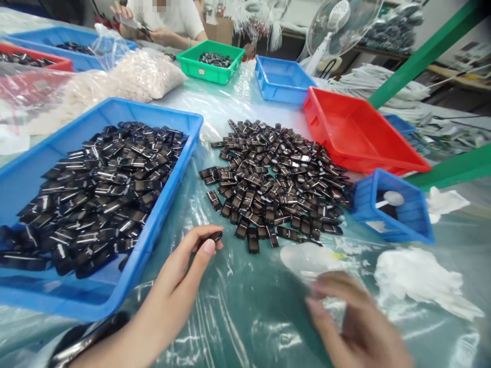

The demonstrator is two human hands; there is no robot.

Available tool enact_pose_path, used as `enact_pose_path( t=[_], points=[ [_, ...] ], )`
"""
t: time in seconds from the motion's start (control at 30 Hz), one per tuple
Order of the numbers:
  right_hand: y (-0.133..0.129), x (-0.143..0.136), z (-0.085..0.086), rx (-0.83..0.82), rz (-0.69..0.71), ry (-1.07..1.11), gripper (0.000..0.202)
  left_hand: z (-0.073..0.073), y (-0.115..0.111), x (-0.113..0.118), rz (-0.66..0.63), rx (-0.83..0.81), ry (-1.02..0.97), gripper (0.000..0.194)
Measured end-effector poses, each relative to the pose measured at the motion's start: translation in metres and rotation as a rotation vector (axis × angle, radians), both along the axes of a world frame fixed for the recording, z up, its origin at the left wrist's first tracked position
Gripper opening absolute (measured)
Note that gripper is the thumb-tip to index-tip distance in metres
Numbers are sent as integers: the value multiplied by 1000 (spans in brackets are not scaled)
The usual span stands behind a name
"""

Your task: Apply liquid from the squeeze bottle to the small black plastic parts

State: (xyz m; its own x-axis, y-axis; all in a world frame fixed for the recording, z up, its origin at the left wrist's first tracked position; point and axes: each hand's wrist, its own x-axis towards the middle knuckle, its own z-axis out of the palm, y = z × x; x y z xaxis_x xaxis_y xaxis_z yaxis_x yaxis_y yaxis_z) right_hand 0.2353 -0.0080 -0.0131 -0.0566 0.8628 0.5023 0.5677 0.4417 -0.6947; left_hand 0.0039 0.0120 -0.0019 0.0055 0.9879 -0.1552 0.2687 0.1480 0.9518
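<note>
My left hand [195, 260] is closed, its thumb and fingers pinching one small glossy black plastic piece [217, 236]. That hand is just in front of a loose pile of small black-and-brown pieces [268, 179] on the plastic-covered table. To its left is a large blue tray [153, 240] holding many similar dark pieces with shiny edges [99, 189]. At the lower right, my right hand [353, 317] hovers over the table, near a whitish translucent patch [309, 258]. Motion smears its fingers, so I cannot make out whether anything is between them.
A small blue bin [414, 220] with a white spoon-like scoop [393, 198] stands right, beside crumpled white tissue [418, 276]. Behind are a red tray [356, 128], a blue tray [284, 79], a green tray [209, 69], a bag of pale bits [148, 74], a fan [339, 20] and another person [172, 25].
</note>
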Motion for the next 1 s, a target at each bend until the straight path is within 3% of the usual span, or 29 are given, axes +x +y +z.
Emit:
enact_pose_path(
  t=[0.07, 0.1, 0.27, 0.43, 0.53, 0.67, 0.77, 1.0],
  points=[
    [-2, -17, 0, -137, 230, -175, 36, 0, -1, 1, -16, 9, -5, 24],
    [-1, -26, -1, -127, 264, -205, 35, 1, -1, 1, -34, 9, 1, 24],
    [12, -60, -4, -224, 268, -282, 22, 0, -3, 0, -130, 67, 50, 21],
    [17, -57, 4, -289, 292, -146, 15, -4, -6, -1, -177, 123, 85, 21],
    [17, -50, 12, -404, 274, 59, 11, -4, -8, -2, -232, 202, 96, 23],
    [16, -47, 23, -835, 292, 581, 7, -6, -10, -3, -360, 353, 59, 28],
    [14, -49, 26, -1060, 333, 824, 11, -8, -10, -4, -439, 424, 58, 35],
    [13, -50, 23, -1204, 375, 1083, 12, -9, -9, -5, -493, 522, 75, 34]
  ],
)
